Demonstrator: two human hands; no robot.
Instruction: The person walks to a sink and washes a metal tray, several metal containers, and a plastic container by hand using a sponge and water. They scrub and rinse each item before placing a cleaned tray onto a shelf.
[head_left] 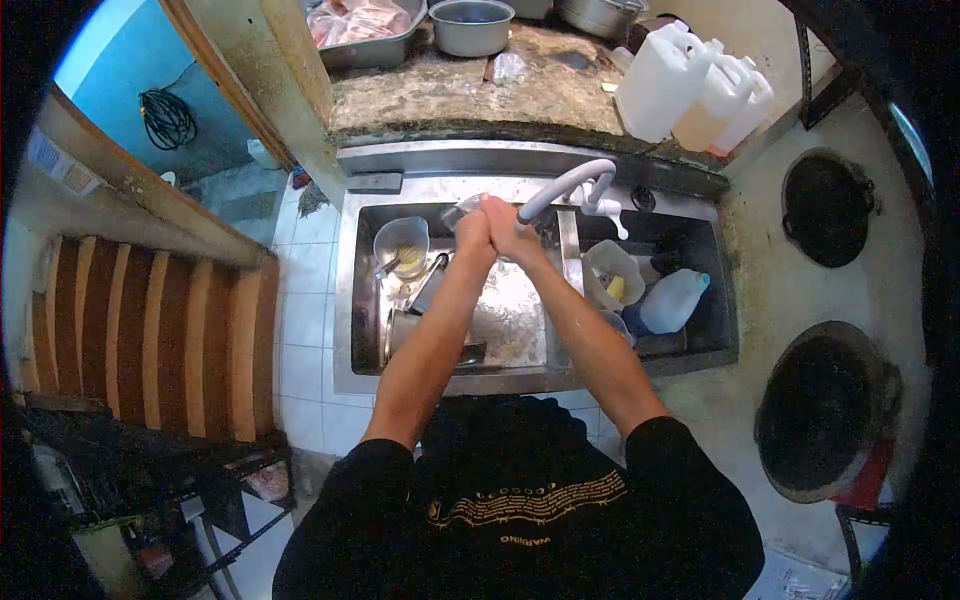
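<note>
Both my hands are together over the left basin of the steel sink (362, 376), beside the spout of the grey faucet (570, 185). My left hand (473, 230) is closed around a small clear, shiny thing (458, 212) whose kind I cannot make out. My right hand (508, 232) presses against the left one with its fingers curled; what it grips is hidden. Below, a clear plastic container (402, 245) with yellowish contents stands at the basin's left. A metal pot (402, 332) lies nearer me, and a black handle (472, 354) shows by my left forearm.
The right basin holds a whitish container (612, 268) with a yellow piece inside and a tilted plastic jug (674, 302). On the ledge behind stand white jugs (665, 80), a round pan (471, 27) and a tray (372, 50) of bagged meat. Woks (828, 208) hang right; stairs (150, 335) are left.
</note>
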